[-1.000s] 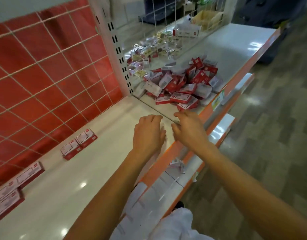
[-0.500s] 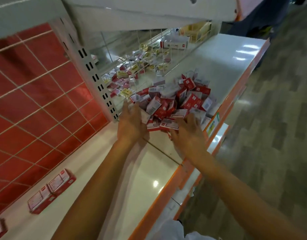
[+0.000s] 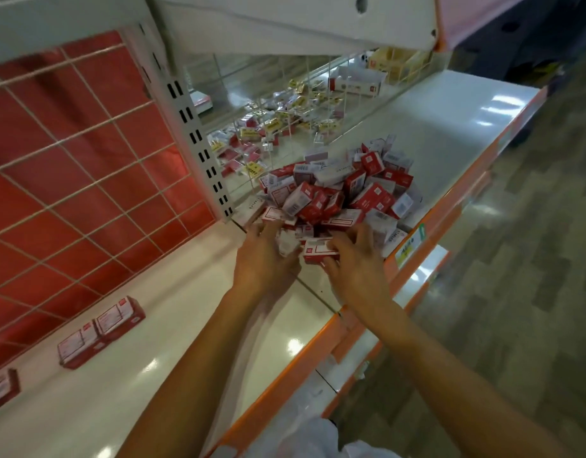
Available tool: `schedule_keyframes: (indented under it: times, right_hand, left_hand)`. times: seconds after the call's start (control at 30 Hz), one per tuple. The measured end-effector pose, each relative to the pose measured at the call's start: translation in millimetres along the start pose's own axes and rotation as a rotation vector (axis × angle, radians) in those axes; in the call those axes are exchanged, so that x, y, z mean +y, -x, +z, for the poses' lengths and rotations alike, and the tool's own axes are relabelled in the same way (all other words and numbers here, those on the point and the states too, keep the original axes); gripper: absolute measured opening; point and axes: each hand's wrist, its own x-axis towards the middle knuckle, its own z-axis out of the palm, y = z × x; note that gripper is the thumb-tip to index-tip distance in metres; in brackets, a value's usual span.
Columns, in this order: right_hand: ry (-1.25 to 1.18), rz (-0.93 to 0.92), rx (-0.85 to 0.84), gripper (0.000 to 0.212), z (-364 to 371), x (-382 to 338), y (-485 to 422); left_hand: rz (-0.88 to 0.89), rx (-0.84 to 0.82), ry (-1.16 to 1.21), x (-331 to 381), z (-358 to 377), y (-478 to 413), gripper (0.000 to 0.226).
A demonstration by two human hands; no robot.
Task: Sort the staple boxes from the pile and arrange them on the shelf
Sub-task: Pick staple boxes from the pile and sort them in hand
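Note:
A pile of red-and-white staple boxes (image 3: 338, 193) lies on the white shelf (image 3: 172, 325), right of the perforated upright. My left hand (image 3: 263, 262) is at the pile's near left edge, its fingers curled round a staple box with a white side (image 3: 286, 243). My right hand (image 3: 356, 262) is at the near right edge, with its thumb and fingers pinching a red-and-white staple box (image 3: 319, 252). Three rows of arranged boxes stand along the red back wall: one (image 3: 120, 315), a second (image 3: 80, 346) and a third (image 3: 1, 388) at the far left.
A perforated metal upright (image 3: 199, 140) and a wire grid over the red panel (image 3: 70, 166) back the shelf. Behind a wire grid lie other small packs (image 3: 278, 123). An upper shelf (image 3: 301, 21) hangs overhead. The orange shelf edge (image 3: 450, 206) borders the aisle floor on the right.
Both hands have moved from the shelf's front edge into the near side of the pile and closed on boxes. The view has swung right toward the pile.

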Motion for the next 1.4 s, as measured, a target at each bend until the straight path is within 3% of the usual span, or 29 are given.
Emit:
schedule_keyframes:
  times: [0.13,0.3,0.67,0.87,1.2,1.4]
  right_hand:
    - [0.027,-0.120,-0.035,0.032,-6.1,1.0,1.4]
    - [0.006,-0.144,-0.015,0.030,-15.0,-6.7,10.1]
    - [-0.344,-0.146,-0.166,0.018,-21.4,-44.1,47.4]
    - [-0.462,-0.139,-0.268,0.017,-16.9,-68.7,76.5]
    - [-0.630,-0.239,-0.489,0.025,-6.3,-117.5,114.2]
    - [-0.660,-0.272,-0.538,0.025,7.9,-147.4,125.5]
  left_hand:
    - [-0.034,-0.027,0.055,-2.5,-1.3,15.8,0.050]
    - [-0.013,0.012,0.157,1.8,-11.8,38.8,0.046]
    - [-0.204,0.061,0.285,-15.1,-31.4,105.7,0.048]
    - [-0.185,0.137,0.281,-26.7,-49.6,157.9,0.041]
    - [-0.406,0.207,0.088,-55.7,-79.9,217.7,0.044]
    - [-0.535,0.231,-0.001,-75.5,-96.5,246.3,0.041]
